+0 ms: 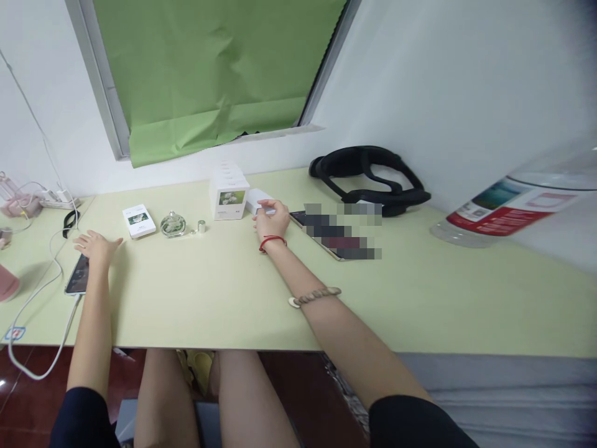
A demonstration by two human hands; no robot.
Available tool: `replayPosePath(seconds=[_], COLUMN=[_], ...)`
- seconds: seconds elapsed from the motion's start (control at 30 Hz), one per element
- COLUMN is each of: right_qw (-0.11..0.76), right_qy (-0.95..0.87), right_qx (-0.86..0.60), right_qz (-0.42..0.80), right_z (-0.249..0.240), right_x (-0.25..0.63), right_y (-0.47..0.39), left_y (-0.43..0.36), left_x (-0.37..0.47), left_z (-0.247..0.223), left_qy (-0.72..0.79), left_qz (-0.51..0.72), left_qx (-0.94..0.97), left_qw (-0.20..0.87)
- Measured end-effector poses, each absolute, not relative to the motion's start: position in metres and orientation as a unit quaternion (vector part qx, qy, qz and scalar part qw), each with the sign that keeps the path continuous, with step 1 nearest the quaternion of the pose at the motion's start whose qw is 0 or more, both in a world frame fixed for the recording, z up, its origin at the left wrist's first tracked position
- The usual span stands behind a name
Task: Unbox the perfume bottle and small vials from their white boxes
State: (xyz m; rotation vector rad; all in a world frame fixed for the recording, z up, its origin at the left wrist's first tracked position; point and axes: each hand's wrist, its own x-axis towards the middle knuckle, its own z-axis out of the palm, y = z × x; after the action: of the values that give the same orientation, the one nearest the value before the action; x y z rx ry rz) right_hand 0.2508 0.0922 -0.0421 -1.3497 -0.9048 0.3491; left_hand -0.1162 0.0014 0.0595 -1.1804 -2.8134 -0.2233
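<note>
My left hand (pixel 96 246) is spread, palm down, over the upper end of a phone (pixel 78 278) with a white cable plugged into it. My right hand (pixel 272 221) has its fingers curled at a small white box (pixel 254 200), which it partly covers. Left of that box stands a larger white box (pixel 230 198) with a flower picture. Between my hands are a flat white box (pixel 138 221), a round glass bottle (pixel 173 224) and a small clear cap (pixel 201 226).
Black headset (pixel 368 174) lies at the back right, near a large plastic bottle (pixel 501 208). A partly blurred tablet-like device (pixel 321 233) is right of my right hand. A black band (pixel 69 221), cables and a power strip (pixel 58 200) are at the left.
</note>
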Motion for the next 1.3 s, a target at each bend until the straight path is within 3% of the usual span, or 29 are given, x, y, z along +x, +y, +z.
replayPosePath(seconds=[0.3, 0.63, 1.03, 1.3], right_qw=[0.668, 0.664, 0.664, 0.67], right_qy=[-0.427, -0.416, -0.397, -0.399], right_qx=[-0.592, -0.608, -0.615, -0.608], right_qz=[0.145, 0.13, 0.152, 0.149], right_z=[-0.042, -0.038, -0.03, -0.032], right_x=[0.248, 0.245, 0.239, 0.239], right_y=[0.098, 0.094, 0.087, 0.088], left_y=[-0.039, -0.024, -0.015, -0.021], left_x=[-0.152, -0.159, -0.171, -0.162], left_z=[0.056, 0.062, 0.051, 0.058], left_qy=[-0.93, -0.94, -0.938, -0.943], left_qz=[-0.02, 0.097, -0.03, -0.034], left_qx=[-0.358, -0.325, -0.343, -0.33], left_qw=[0.085, 0.023, 0.043, -0.006])
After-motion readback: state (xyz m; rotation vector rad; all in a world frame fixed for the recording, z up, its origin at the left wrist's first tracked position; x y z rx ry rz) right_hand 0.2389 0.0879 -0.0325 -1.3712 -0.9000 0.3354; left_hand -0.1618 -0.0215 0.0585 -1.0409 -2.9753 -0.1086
